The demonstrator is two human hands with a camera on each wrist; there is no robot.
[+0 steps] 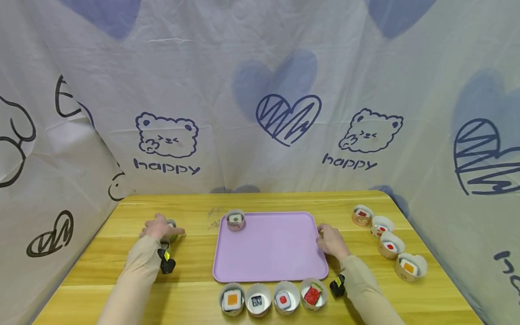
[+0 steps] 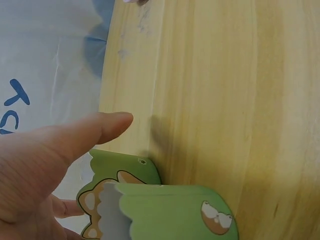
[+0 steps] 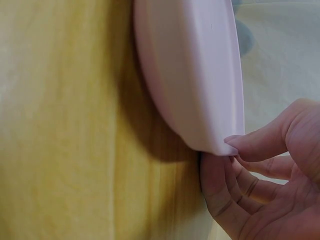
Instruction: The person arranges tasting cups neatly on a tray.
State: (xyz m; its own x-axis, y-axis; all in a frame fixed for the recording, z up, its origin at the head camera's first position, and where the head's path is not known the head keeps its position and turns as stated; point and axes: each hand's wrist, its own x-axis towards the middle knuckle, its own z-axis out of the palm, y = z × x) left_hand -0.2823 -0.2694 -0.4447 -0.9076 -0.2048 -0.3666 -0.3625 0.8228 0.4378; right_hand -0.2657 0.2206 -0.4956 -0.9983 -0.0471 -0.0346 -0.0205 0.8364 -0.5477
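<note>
- Nearest us, both forearms are slanting forward and inward past the front row of four cups (image 1: 259, 311); we should be guiding our sleeves clear of it.
- Just beyond, the tray (image 1: 268, 246) is lying on the table (image 1: 192, 271) between our hands.
- We are pinching the tray's right rim with our right hand (image 1: 332, 241), thumb above and forefinger below; for steadiness, we should be using light, even pressure there.
- At the left, the near green cup (image 2: 170, 210) is standing close by the far green cup (image 2: 120, 162), so we should be sparing it any bump from the wrist.
- Over the far green cup, we are holding our left hand (image 1: 156, 228) spread, thumb sticking out straight and off the wall; the fingertips are hiding behind, so we cannot tell whether they are touching.
- For a sound grip, we should be placing thumb and fingers on opposite walls, without creasing the scalloped rim.
- Farther still, the corner cup (image 1: 235, 220) is sitting at the tray's far left, so tipping the tray would be risking a slide.
</note>
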